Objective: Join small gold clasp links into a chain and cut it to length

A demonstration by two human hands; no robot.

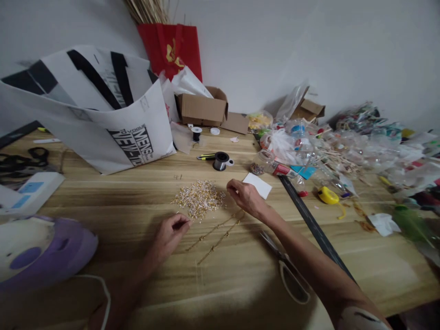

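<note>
A loose pile of gold and clear beads (201,197) lies on the wooden table. My left hand (172,233) rests at the pile's near left edge, thumb and forefinger pinched; what is between them is too small to make out. At the pile's right side, my right hand (244,196) is held with its fingers closed together, their tips partly hidden. A thin gold beaded chain (220,242) lies in two strands on the table, running from beneath my right wrist toward the front. White-handled scissors (287,270) lie below my right forearm, which partly covers them.
Behind the beads stand a spool of wire (221,161) and a smaller black spool (196,133). A white card (257,184) lies beyond my right hand. Left are a large white bag (113,123) and a purple-and-white object (51,252). A yellow tape measure (328,195) and heaped plastic lie right.
</note>
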